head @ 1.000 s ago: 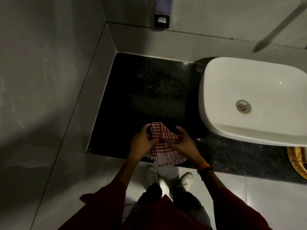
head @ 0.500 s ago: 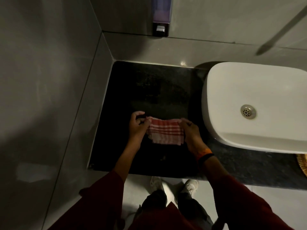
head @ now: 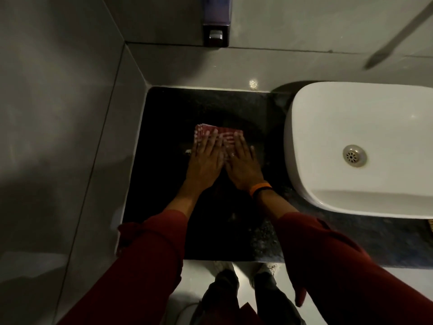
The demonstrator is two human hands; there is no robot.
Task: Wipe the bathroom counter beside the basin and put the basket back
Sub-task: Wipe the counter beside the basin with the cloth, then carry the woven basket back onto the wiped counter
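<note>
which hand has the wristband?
The right hand: an orange wristband sits at its wrist. The left hand has a bare wrist.

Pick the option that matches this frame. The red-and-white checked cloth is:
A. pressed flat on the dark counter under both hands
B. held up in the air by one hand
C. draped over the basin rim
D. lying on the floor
A: the left hand and right hand lie palm-down on the cloth, flat on the counter left of the basin.

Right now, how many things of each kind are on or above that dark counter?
Hands pressing flat: 2, left hand and right hand
Red checked cloth: 1
White basin: 1
Wall soap dispenser: 1
Orange wristband: 1
Total: 6
</note>
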